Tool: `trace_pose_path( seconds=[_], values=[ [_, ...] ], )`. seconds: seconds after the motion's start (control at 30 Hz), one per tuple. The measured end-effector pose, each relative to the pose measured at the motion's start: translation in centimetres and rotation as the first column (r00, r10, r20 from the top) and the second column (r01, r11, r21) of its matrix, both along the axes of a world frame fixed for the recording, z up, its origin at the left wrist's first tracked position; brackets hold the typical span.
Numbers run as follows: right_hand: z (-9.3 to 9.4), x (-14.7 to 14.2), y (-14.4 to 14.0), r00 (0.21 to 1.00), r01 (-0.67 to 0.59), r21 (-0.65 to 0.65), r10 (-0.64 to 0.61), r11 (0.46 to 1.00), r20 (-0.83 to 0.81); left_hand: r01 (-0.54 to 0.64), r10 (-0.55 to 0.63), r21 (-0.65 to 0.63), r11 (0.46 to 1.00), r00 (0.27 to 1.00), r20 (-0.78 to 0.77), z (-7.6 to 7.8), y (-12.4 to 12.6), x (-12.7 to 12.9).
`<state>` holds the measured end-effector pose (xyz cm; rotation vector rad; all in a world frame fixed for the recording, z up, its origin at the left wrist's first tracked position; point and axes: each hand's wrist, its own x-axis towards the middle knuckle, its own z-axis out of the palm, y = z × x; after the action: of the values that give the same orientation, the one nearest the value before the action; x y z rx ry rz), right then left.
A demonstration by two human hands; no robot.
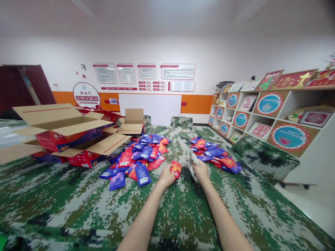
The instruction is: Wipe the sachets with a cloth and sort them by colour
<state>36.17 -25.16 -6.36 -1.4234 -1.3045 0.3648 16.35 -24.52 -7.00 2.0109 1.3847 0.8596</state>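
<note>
My left hand (167,176) is closed on the edge of a small red pouch (177,168) with an orange print, held above the table between two heaps. In my right hand (201,170), closed, is a crumpled grey-white cloth (192,164) that hangs from the fingers. To the left of my left hand lies a large heap of blue and red pouches (142,153). Just beyond my right hand, to its right, is a second, smaller heap of similar pouches (214,152).
Open cardboard boxes (75,139) with red and blue sides stand stacked on the left. A camouflage cloth (180,216) covers the table. Camouflage-covered chairs (264,158) stand at the right and far side. A white shelf (295,104) with framed pictures runs along the right.
</note>
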Motion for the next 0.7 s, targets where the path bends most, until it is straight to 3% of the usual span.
trace_pose_path(
  seconds=[0.1, 0.27, 0.33, 0.4, 0.5, 0.6, 0.7],
  values=[
    [-0.1, -0.1, -0.1, 1.000, -0.007, 0.004, 0.007, 1.000, 0.023, 0.025, -0.024, 0.026, 0.999, 0.998, -0.055, -0.1, -0.7, -0.1],
    [0.1, -0.2, -0.1, 0.996, -0.013, 0.008, 0.012, 1.000, 0.087, -0.006, 0.040, 0.114, 0.994, 0.952, -0.303, 0.6, -2.2, -1.5],
    [0.6, -0.4, -0.2, 0.988, -0.004, 0.013, 0.002, 1.000, 0.154, 0.096, -0.034, 0.169, 0.981, 0.941, -0.336, 0.9, -2.9, -2.8],
    [1.5, -1.1, -0.6, 0.956, -0.029, 0.013, 0.024, 0.999, 0.291, 0.295, -0.205, 0.217, 0.931, 0.910, -0.359, 1.0, -3.7, -4.2],
    [2.6, -3.4, -1.7, 0.823, -0.155, -0.041, 0.152, 0.987, 0.547, 0.503, -0.384, 0.217, 0.836, 0.820, -0.424, 0.8, -4.8, -5.7],
    [2.6, -6.2, -2.8, 0.662, -0.258, -0.116, 0.263, 0.959, 0.702, 0.532, -0.402, 0.195, 0.824, 0.791, -0.461, 0.5, -5.3, -6.2],
    [1.7, -8.2, -2.8, 0.559, -0.261, -0.179, 0.299, 0.949, 0.773, 0.521, -0.389, 0.184, 0.834, 0.790, -0.473, 0.3, -5.3, -6.1]
  ],
)
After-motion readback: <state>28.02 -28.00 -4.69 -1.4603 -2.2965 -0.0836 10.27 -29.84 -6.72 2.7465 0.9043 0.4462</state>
